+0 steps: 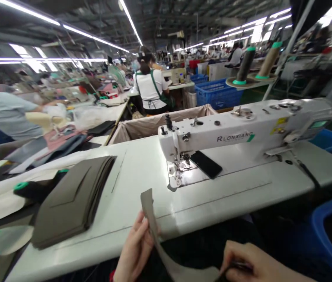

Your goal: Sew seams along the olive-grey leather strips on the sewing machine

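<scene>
My left hand (138, 244) pinches a long, curved strip of grey-brown fabric (166, 256) near its upper end, at the front edge of the sewing table (136, 164). The strip hangs down and sweeps right to my right hand (246, 256), whose fingers are closed around a dark, slim object that I cannot make out fully. The strip's lower end meets those fingers. Beyond both hands stands a white sewing machine (207, 133) with its needle area lit. A black phone (207, 163) lies under the machine's arm.
A stack of dark grey-brown fabric pieces (71, 199) lies on the left, beside a dark thread cone (33, 188). Thread cones (244, 64) stand above the machine. A blue basket (218, 94) is behind; a blue bin (318, 219) is at the right. Co-workers (151, 88) sit farther back.
</scene>
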Available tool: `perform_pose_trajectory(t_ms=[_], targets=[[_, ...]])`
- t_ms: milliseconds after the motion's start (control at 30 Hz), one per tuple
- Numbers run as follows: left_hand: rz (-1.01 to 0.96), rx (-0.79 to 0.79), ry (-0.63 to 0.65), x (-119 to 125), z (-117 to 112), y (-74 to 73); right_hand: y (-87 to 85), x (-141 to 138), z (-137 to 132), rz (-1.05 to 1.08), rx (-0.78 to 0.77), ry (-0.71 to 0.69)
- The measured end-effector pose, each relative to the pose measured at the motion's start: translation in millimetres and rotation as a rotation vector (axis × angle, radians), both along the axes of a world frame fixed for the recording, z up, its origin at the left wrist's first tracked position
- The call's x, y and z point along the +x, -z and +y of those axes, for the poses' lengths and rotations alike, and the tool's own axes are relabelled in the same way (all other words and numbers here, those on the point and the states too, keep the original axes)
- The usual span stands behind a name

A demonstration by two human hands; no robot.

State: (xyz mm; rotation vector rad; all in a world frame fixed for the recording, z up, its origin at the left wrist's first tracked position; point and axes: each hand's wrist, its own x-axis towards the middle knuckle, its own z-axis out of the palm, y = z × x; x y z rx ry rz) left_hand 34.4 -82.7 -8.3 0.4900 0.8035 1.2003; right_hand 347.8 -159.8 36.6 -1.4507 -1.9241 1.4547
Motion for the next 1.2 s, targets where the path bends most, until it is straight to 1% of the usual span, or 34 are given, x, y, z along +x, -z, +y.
perform_pose_trajectory(t_ms=[67,133,200,233,267,300,333,367,400,433,467,500,567,600,733,800,867,933,967,1033,1100,1133,1200], targets=[[0.25,0.047,-0.059,-18,7,-1.5,9.8,-13,23,-0.023,0.109,-0.065],[0.552,0.135,-0.121,-26,14,-2.1,16.7,-21,54,-0.072,0.273,-0.061],[0.958,0.301,-0.201,-26,22,-0.9,21.8,-26,91,-0.161,0.465,-0.035],[1.17,0.409,-0.205,-24,26,0.0,24.1,-29,109,-0.22,0.555,-0.042],[1.35,0.536,-0.147,-22,30,0.6,26.3,-31,127,-0.287,0.63,-0.059],[1.48,0.672,-0.019,-21,34,0.6,28.5,-34,143,-0.352,0.686,-0.083],[1.551,0.798,0.161,-20,37,-0.5,30.8,-37,158,-0.411,0.723,-0.114],[1.573,0.896,0.351,-20,40,-2.8,33.3,-40,169,-0.461,0.742,-0.148],[1.57,0.963,0.513,-20,43,-6.2,35.9,-42,178,-0.501,0.752,-0.181],[1.567,1.002,0.629,-20,46,-10.3,38.6,-43,184,-0.528,0.759,-0.212],[1.58,1.019,0.69,-21,49,-14.4,41.5,-44,187,-0.546,0.766,-0.236],[1.608,1.025,0.713,-21,52,-18.0,44.3,-43,189,-0.555,0.772,-0.252],[1.674,1.022,0.698,-18,61,-20.8,49.4,-42,189,-0.552,0.786,-0.248],[1.713,1.003,0.662,-16,66,-19.5,51.4,-41,188,-0.544,0.794,-0.234],[1.867,0.817,0.433,3,90,-4.9,55.5,-38,187,-0.521,0.811,-0.186],[1.903,0.766,0.389,12,99,-0.8,55.3,-39,188,-0.518,0.808,-0.196],[1.91,0.773,0.398,16,106,-3.0,54.4,-39,189,-0.521,0.8,-0.214],[1.879,0.827,0.439,15,111,-9.8,53.7,-39,190,-0.532,0.792,-0.231],[1.84,0.878,0.49,13,113,-13.6,53.6,-39,190,-0.536,0.788,-0.236],[1.729,1.014,0.64,9,116,-19.4,54.0,-39,191,-0.541,0.783,-0.235],[1.642,1.117,0.763,7,118,-20.6,55.2,-40,192,-0.542,0.779,-0.229],[1.635,1.129,0.776,7,118,-19.5,55.8,-40,192,-0.541,0.779,-0.226],[1.674,1.088,0.711,10,118,-15.4,57.1,-41,192,-0.538,0.783,-0.223]])
